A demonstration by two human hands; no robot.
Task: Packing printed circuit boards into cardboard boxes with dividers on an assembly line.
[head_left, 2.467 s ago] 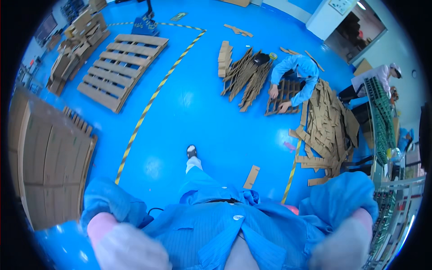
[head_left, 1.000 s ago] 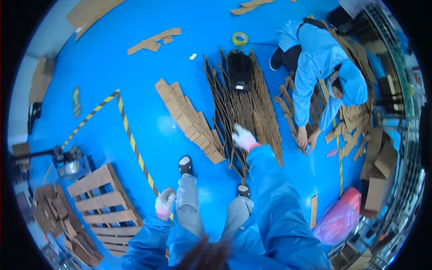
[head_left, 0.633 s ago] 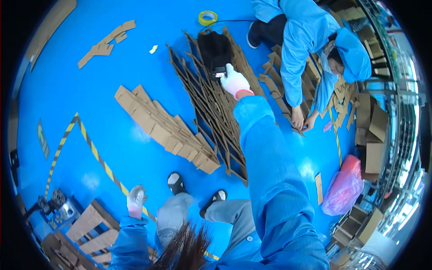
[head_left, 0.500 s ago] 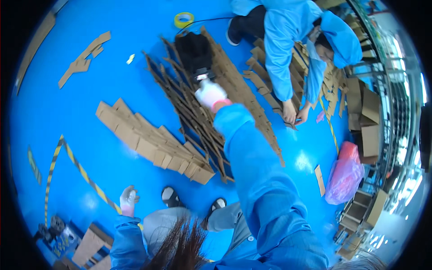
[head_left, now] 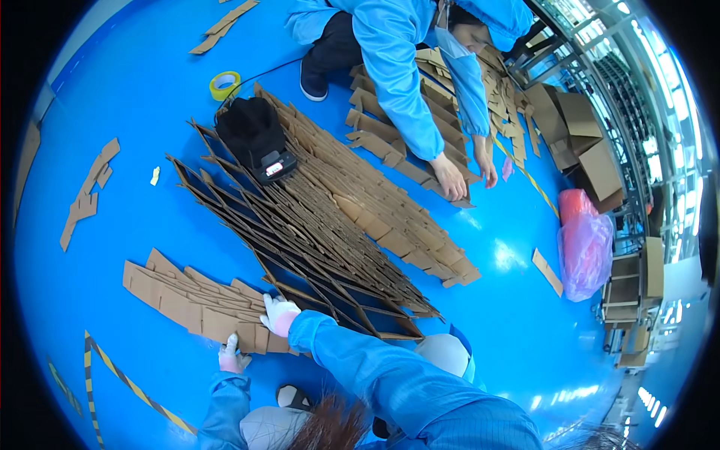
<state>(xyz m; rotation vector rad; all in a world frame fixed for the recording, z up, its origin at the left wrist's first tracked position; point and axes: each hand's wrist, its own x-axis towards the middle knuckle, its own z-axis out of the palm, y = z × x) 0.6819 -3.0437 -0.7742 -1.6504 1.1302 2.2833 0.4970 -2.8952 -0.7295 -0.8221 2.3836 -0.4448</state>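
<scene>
Clock set on the view's centre, 12 at top. Folded cardboard stack [head_left: 199, 306] on the blue floor [head_left: 495, 322] at 8, its long side slanting down toward 7. Left hand [head_left: 232, 360], gloved, at the stack's lower edge, thumb up against the cardboard; cannot tell whether it grips. Right hand [head_left: 282, 316], gloved, over the stack's near end, index extended, other fingers bent; firm hold or mere touch, cannot tell. Larger cardboard lattice bundle [head_left: 337, 217] spreads from 10 through centre to 4; black cap with small box [head_left: 251, 135] on it at 10. Yellow tape roll [head_left: 225, 85] beyond, between 10 and 11. Co-worker's hands [head_left: 451, 178] on another cardboard lattice [head_left: 397, 146], 2 o'clock.
</scene>
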